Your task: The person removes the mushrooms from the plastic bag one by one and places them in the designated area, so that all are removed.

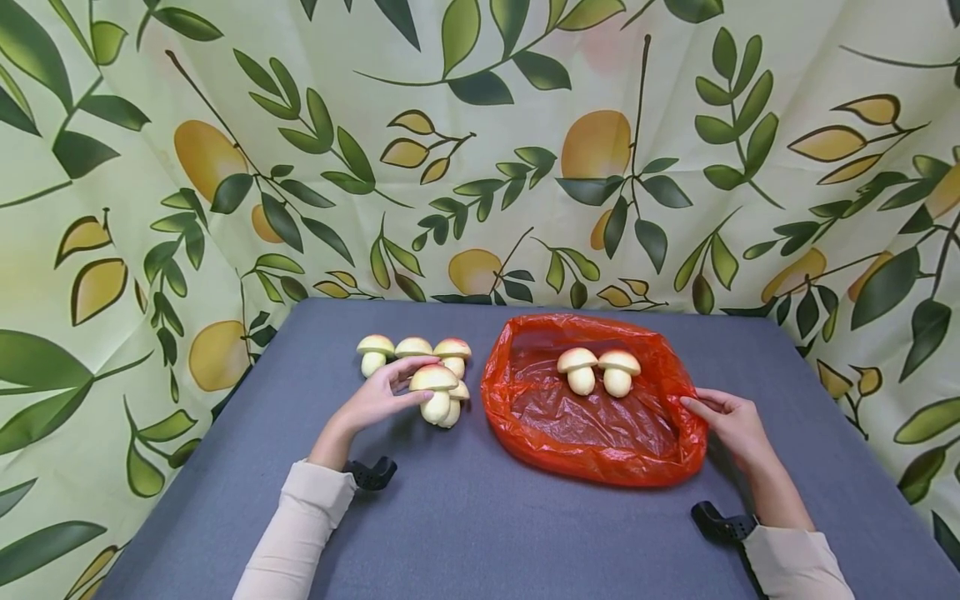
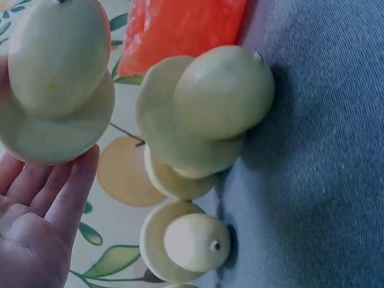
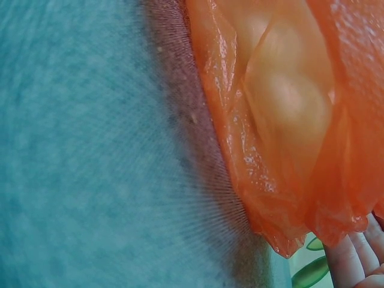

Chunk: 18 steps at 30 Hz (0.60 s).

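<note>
My left hand (image 1: 382, 392) grips a toy mushroom (image 1: 433, 381) by its pale, red-tinged cap, thumb in front and fingers behind. In the left wrist view this mushroom (image 2: 57, 66) is stem up in the image, above the palm. Another mushroom (image 1: 458, 392) stands just behind it, partly hidden. Farther back, a row of three mushrooms (image 1: 413, 347) stands on the table. At the right, my right hand (image 1: 735, 423) pinches the rim of a red plastic bag (image 1: 592, 468), which lies open. Inside the bag two mushrooms (image 1: 619, 371) sit side by side.
A grey-blue cloth covers the table (image 1: 450, 533). Behind it hangs a curtain (image 1: 480, 167) printed with leaves and fruit. Black wrist devices (image 1: 372, 473) sit at both cuffs.
</note>
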Available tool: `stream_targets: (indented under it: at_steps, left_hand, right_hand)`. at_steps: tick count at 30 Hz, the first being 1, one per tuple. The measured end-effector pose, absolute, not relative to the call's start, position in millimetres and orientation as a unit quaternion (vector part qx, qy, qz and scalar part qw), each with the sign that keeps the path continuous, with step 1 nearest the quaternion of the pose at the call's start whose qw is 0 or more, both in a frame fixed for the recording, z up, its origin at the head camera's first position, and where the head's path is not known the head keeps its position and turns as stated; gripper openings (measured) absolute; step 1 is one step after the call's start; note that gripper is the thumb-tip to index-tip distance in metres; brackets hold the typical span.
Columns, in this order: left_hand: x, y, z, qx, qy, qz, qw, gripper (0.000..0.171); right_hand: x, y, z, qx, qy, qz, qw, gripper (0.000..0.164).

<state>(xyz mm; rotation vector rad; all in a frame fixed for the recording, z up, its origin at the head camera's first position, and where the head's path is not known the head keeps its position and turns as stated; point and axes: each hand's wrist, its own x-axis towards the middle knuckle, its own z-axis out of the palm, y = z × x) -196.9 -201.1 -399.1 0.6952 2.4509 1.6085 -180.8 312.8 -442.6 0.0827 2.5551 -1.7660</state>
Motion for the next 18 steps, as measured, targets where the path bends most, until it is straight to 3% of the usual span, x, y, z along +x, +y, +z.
stream_targets:
  at_steps: [18]
  left_hand:
    - [-199,-219,-412,0.219,0.797,0.559,0.064,0.051]
  right_hand:
    - [-180,312,-442,0.025,0.822,-0.568,0.014,0.022]
